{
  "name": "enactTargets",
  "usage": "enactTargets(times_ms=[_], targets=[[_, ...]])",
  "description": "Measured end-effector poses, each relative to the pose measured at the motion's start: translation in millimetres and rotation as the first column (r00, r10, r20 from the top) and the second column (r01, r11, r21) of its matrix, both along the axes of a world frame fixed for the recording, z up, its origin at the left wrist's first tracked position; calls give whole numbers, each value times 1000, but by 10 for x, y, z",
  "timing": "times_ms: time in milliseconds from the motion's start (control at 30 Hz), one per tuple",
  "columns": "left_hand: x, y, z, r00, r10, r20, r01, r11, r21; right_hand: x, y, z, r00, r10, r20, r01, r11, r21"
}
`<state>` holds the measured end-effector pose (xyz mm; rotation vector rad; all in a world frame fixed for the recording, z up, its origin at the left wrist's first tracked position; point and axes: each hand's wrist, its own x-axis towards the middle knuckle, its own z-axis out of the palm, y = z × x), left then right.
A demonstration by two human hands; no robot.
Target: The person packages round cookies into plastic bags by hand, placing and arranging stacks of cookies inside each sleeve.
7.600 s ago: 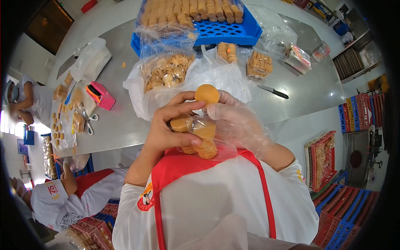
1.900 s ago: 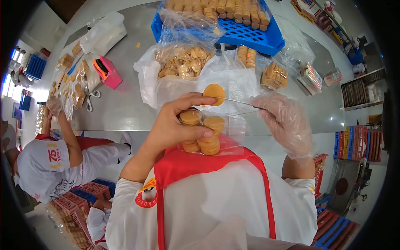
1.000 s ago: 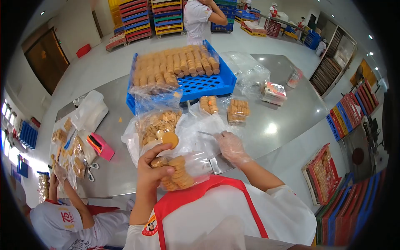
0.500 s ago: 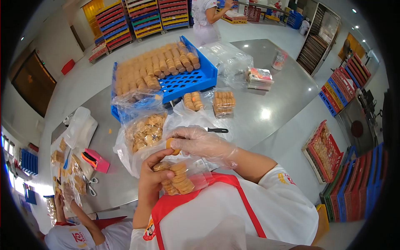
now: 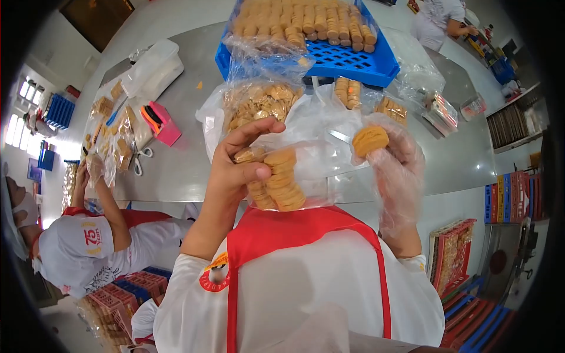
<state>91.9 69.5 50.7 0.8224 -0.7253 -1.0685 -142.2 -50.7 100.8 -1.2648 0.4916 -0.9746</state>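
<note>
My bare left hand (image 5: 231, 162) grips a clear plastic bag of cookies (image 5: 285, 182) at its left side, in front of my red apron. Two stacks of round, pale brown cookies show through the film. To the right, my right hand (image 5: 401, 173), in a clear plastic glove, pinches a round cookie (image 5: 371, 140) away from the bag. A knife blade (image 5: 340, 136) lies left of that cookie; its handle is hidden. Beyond my left hand sits a larger bag of broken cookie pieces (image 5: 259, 103) on white plastic.
A blue crate (image 5: 371, 69) holding rows of cookies stands at the back. Cookie packs (image 5: 348, 93) and a stack of labels (image 5: 441, 115) lie nearby. At left are scissors (image 5: 141, 160), a pink holder (image 5: 168, 128), a white tub (image 5: 154, 70) and a co-worker (image 5: 94, 241).
The view has swung left. My hands have moved apart: the right has drawn away from the bag to the right with a cookie, while the left still holds the bag.
</note>
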Motion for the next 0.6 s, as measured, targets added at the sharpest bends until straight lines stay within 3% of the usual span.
enactTargets(times_ms=[133, 233, 333, 367, 400, 433, 533, 600], targets=[[45, -41, -88, 1000, 18, -23, -19, 998, -63, 37, 156, 102, 992, -86, -94, 82, 995, -49], [50, -55, -118, 998, 10, -55, -14, 997, -78, 34, 165, 191, 996, -32, -81, 36, 998, 44], [21, -87, -129, 994, 29, -105, -37, 996, -78, 86, 182, 143, 995, -83, -56, 82, 996, -19], [8, -90, -119, 997, 63, -43, -66, 996, -64, 60, 143, 151, 964, -172, -205, 80, 917, -390], [-3, -80, -98, 995, 100, 20, -99, 994, -49, 12, 81, 171, 904, -300, -304, 1, 714, -700], [-9, -61, -84, 987, 139, 84, -137, 990, -35, 1, 49, 188, 830, -444, -336, -138, 421, -897], [2, -23, -78, 870, 252, 424, -204, 966, -156, 42, 114, 233, 771, -424, -475, -251, 484, -838], [10, -48, -90, 783, 315, 537, -165, 937, -309, 18, 83, 223, 749, -194, -633, -335, 714, -615]])
